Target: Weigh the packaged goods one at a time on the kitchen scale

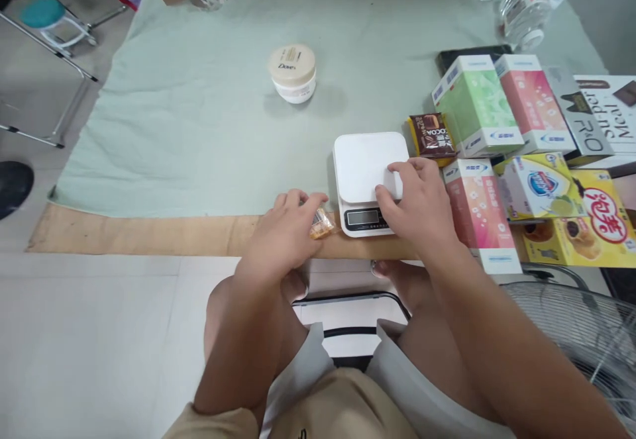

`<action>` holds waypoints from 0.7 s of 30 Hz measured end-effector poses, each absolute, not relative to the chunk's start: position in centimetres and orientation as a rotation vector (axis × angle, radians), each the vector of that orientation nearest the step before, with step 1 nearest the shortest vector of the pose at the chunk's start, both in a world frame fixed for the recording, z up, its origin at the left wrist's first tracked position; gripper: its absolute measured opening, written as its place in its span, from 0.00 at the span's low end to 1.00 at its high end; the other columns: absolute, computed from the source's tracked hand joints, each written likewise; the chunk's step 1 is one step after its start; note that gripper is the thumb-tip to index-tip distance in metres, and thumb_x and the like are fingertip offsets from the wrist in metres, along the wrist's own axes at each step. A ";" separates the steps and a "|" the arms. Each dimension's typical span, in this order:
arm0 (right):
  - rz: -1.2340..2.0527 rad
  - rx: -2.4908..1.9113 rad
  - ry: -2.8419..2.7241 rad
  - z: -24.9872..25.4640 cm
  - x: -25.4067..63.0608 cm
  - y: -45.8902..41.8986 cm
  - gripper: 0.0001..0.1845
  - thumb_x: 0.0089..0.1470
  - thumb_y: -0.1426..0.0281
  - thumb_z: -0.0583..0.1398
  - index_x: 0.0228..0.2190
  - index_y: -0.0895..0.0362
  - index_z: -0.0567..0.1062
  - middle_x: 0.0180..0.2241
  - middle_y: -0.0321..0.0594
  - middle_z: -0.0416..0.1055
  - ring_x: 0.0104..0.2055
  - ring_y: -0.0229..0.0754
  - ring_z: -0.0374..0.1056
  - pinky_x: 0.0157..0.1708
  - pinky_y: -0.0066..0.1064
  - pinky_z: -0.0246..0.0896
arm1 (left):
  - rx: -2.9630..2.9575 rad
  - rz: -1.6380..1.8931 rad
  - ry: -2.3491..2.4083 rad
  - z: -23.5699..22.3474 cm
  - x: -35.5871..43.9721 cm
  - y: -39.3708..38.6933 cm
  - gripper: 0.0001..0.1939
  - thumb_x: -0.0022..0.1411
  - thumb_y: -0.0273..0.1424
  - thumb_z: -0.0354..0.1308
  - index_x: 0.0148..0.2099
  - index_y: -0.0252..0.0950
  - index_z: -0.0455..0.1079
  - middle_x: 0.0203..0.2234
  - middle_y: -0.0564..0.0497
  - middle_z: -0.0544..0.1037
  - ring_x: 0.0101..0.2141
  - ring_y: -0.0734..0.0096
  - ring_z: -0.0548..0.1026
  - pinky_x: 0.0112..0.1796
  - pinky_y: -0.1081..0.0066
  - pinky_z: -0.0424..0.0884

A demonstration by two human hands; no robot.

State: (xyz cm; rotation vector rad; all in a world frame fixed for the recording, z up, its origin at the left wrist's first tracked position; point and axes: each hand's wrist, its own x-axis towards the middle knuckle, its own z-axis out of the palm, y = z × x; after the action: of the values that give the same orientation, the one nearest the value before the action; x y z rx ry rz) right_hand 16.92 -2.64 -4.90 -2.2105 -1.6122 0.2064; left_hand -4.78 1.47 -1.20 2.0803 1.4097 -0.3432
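A white digital kitchen scale [370, 161] lies near the front edge of the table, its small dark display facing me. My right hand [420, 197] rests over the scale's right side, thumb and index finger apart on the white platform. Left of the scale, my left hand [293, 224] is curled on a small clear-wrapped snack packet [322, 224] with orange-brown contents. The hand covers part of that packet. Beyond the scale's right corner lies a brown cocoa snack packet [431, 136]. A cream-lidded Dove jar [293, 73] stands farther back.
Several boxes crowd the right side, among them a green box [479, 104], a pink box [481, 214] and a yellow box [596, 227]. Clear plastic bottles [524, 8] lie at the back right. A fan [571, 313] stands below the table's right front.
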 end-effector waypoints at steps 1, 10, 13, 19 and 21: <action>0.209 -2.188 -1.608 -5.1 16.9 -2.6 0.23 0.59 0.63 0.60 0.53 0.60 0.78 0.59 0.63 0.68 0.58 0.64 0.70 0.54 0.57 0.69 | 2.071 -0.289 1.436 -1.3 -4.9 1.6 0.36 0.61 0.25 0.58 0.71 0.45 0.61 0.60 0.43 0.71 0.63 0.47 0.69 0.58 0.50 0.73; 0.301 -1.887 -1.688 -6.2 14.7 -1.6 0.21 0.61 0.61 0.57 0.51 0.58 0.78 0.58 0.58 0.72 0.59 0.58 0.71 0.59 0.52 0.68 | 1.670 0.687 1.693 -1.2 -7.2 3.2 0.31 0.57 0.38 0.68 0.62 0.45 0.67 0.51 0.47 0.79 0.49 0.56 0.79 0.51 0.57 0.78; 0.251 -1.792 -1.689 -5.8 13.7 -1.4 0.21 0.62 0.61 0.57 0.50 0.58 0.78 0.56 0.57 0.75 0.58 0.57 0.71 0.59 0.50 0.67 | 1.598 0.811 1.652 -1.9 -6.1 3.4 0.30 0.57 0.39 0.68 0.61 0.43 0.68 0.52 0.46 0.78 0.51 0.57 0.78 0.52 0.58 0.78; 0.444 -1.670 -1.847 -4.7 11.3 -1.3 0.25 0.63 0.63 0.55 0.59 0.56 0.73 0.59 0.49 0.76 0.62 0.53 0.69 0.61 0.46 0.63 | 1.648 0.770 1.642 -2.3 -3.2 3.1 0.29 0.63 0.46 0.64 0.62 0.39 0.70 0.59 0.42 0.74 0.55 0.56 0.77 0.55 0.59 0.77; 0.416 -1.745 -1.812 -4.8 11.0 -1.2 0.28 0.64 0.62 0.55 0.63 0.56 0.70 0.62 0.50 0.74 0.65 0.54 0.66 0.62 0.48 0.61 | 1.626 0.806 1.589 -2.2 -3.0 2.9 0.27 0.67 0.48 0.60 0.61 0.40 0.71 0.59 0.42 0.74 0.57 0.57 0.76 0.57 0.60 0.75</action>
State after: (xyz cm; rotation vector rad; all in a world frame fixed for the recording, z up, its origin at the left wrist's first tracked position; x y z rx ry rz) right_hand 10.98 -1.22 -4.81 -1.7452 -1.8124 0.4160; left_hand -3.03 2.91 -2.22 1.6256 1.5894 0.8060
